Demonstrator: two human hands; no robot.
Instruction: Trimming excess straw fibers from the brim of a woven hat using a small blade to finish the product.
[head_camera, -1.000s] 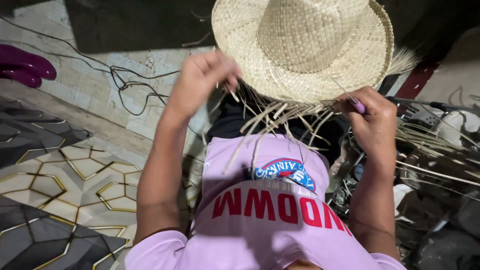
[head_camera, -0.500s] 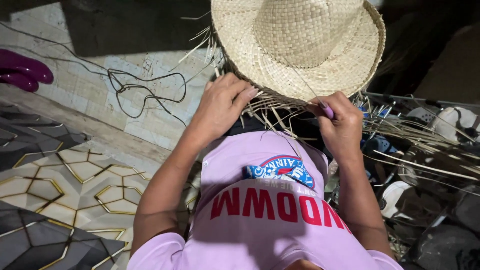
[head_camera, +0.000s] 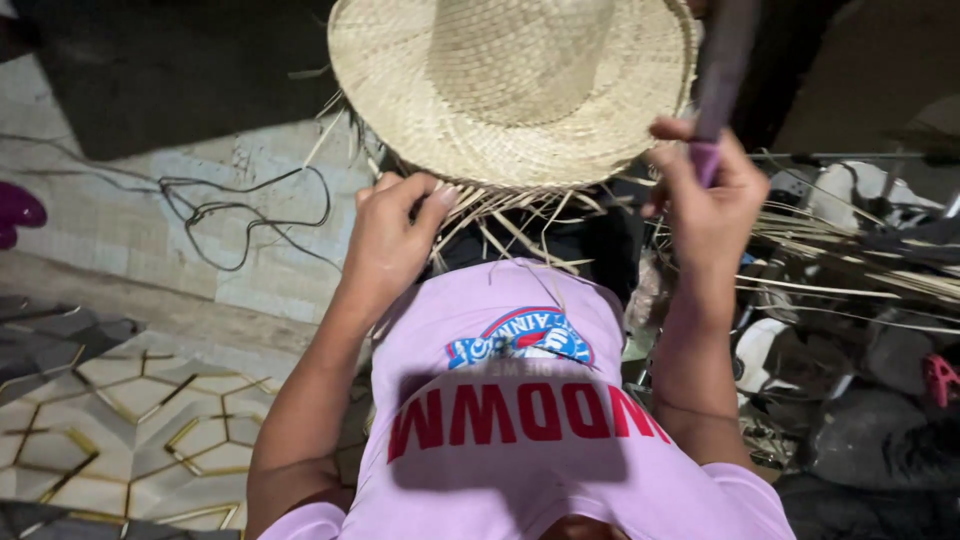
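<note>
A woven straw hat (head_camera: 510, 85) with loose strands hanging from its brim edge sits in front of me, above my pink shirt. My left hand (head_camera: 392, 238) pinches the loose straw strands (head_camera: 500, 215) at the near brim. My right hand (head_camera: 708, 195) is raised to the right of the brim and grips a long dark tool with a purple handle (head_camera: 712, 110), held upright.
A black cable (head_camera: 240, 205) lies coiled on the concrete floor at left. A patterned mat (head_camera: 120, 420) covers the lower left. Loose straw stalks (head_camera: 850, 250) and dark clutter fill the right side. A purple object (head_camera: 15, 212) shows at the left edge.
My right hand has lifted away from the brim and now holds the tool upright. My left hand stays at the brim strands. The view has shifted closer to the hat.
</note>
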